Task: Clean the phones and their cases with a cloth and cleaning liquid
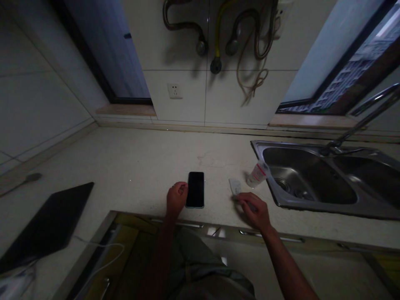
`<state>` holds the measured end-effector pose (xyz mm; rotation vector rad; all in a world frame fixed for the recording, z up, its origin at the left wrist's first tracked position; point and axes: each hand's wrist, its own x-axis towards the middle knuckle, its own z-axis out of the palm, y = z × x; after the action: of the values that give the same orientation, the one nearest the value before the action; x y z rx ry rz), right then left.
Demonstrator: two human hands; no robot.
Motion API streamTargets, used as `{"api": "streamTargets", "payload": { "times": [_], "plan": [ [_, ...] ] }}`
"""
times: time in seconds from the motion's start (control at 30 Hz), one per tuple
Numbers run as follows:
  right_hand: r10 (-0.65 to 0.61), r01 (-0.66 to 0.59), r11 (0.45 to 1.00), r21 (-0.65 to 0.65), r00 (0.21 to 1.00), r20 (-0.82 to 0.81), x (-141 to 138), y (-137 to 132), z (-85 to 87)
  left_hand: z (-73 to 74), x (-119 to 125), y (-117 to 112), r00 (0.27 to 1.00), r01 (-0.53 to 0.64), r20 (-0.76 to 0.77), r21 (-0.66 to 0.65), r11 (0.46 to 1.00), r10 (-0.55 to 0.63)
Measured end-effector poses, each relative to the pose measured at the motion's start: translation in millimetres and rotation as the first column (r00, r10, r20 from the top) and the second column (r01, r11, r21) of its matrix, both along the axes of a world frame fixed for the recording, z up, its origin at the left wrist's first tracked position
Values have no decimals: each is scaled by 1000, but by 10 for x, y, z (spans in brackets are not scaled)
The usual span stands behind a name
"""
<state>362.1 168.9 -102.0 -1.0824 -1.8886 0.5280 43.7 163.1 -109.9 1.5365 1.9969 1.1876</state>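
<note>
A black phone (196,189) lies face up on the pale countertop (140,162) near its front edge. My left hand (176,198) rests just left of the phone, its fingers curled and touching the phone's left side. My right hand (254,209) lies on the counter to the right, fingers closed on a small white flat packet (234,186) that sticks out past the fingertips. A small white tube with red print (258,173) lies on its side beyond that, next to the sink rim.
A steel double sink (315,177) with a tap (359,125) fills the right side. A dark flat board (46,223) lies at the left, with a white cable (103,250) near it. Hoses (218,33) and a wall socket (174,91) are on the tiled back wall.
</note>
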Motion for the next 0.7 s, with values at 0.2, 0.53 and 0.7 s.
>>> {"api": "streamTargets", "payload": {
  "times": [0.2, 0.53, 0.7],
  "plan": [
    [242, -225, 965, -134, 962, 127, -85, 47, 12, 114, 109, 4, 982, -92, -172, -43, 995, 83],
    [210, -174, 964, -199, 962, 173, -115, 75, -15, 334, 677, 250, 826, -196, -563, -237, 952, 30],
    [214, -182, 960, -214, 967, 137, -94, 86, -58, 288, 719, 187, 828, -215, -558, -232, 949, 51]
  ]
}}
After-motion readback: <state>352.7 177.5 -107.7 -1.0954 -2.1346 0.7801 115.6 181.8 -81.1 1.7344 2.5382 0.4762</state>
